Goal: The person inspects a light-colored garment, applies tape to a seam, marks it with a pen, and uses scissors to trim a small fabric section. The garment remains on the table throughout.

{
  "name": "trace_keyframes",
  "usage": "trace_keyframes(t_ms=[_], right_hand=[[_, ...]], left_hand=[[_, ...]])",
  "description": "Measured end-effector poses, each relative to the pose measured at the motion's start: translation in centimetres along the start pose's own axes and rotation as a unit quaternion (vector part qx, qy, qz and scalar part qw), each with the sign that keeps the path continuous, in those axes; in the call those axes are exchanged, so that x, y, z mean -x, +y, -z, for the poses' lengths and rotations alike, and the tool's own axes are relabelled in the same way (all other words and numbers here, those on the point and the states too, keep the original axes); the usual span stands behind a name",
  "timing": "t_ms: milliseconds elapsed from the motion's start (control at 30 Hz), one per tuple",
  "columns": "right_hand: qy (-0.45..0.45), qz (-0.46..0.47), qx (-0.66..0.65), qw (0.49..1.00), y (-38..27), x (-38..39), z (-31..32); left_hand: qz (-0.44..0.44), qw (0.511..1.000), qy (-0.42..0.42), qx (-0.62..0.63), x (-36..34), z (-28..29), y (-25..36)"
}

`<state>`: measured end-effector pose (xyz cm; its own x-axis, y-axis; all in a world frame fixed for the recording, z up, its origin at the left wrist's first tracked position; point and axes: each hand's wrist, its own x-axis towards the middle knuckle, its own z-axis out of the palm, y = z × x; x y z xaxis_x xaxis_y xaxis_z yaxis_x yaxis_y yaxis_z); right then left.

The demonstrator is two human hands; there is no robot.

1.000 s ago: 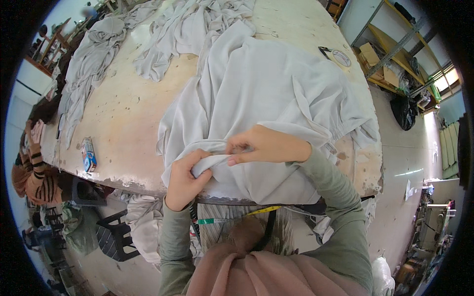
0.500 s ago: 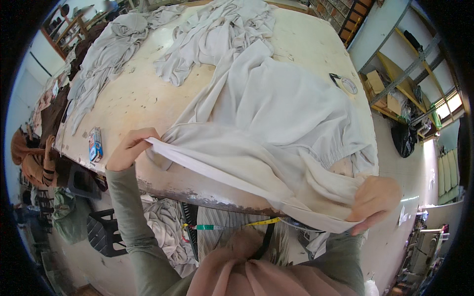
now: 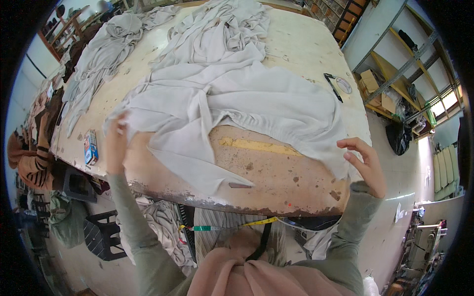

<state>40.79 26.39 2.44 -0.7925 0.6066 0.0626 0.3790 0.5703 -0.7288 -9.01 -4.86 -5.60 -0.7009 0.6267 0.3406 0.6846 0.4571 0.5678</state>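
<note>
The grey cloth [image 3: 281, 93] lies in folds across the bench [image 3: 276, 190], one pointed flap [image 3: 192, 165] reaching toward the near edge. The right hand [image 3: 365, 160] is beside the cloth's right edge, fingers parted and curled, holding nothing. The left hand [image 3: 117, 143] is blurred at its left edge; whether its fingers grip cloth, I cannot tell. A box [image 3: 91, 147] stands left of that hand.

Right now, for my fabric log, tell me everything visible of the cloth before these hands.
The pale grey cloth looks thin and soft, lying creased on the table, its near edge partly gathered, with a pointed flap. Its far side meets a rumpled pile. The right hand is near it; the blurred left hand may touch it.
</note>
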Motion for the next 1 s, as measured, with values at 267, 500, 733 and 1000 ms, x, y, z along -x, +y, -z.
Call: trace_keyframes(t_ms=[267, 500, 733, 1000], right_hand=[[0.074, 0.101, 0.18, 0.976, 6.6, -3.9, -9.2], [-0.298, -0.143, 0.028, 0.943, 3.3, -2.6, -5.6], [-0.203, 0.152, 0.041, 0.966, -0.1, -1.2, -9.8], [-0.128, 0.142, 0.251, 0.949, -1.2, -0.7, -15.7]], left_hand=[[-0.106, 0.984, 0.03, -0.138, 9.6, -11.9, 9.7], [0.213, 0.906, -0.059, 0.361, 3.0, -0.8, -2.0], [0.169, 0.713, 0.22, 0.644, -4.6, 3.9, -6.3], [0.098, 0.988, 0.069, 0.099, 3.9, -9.9, 4.6]])
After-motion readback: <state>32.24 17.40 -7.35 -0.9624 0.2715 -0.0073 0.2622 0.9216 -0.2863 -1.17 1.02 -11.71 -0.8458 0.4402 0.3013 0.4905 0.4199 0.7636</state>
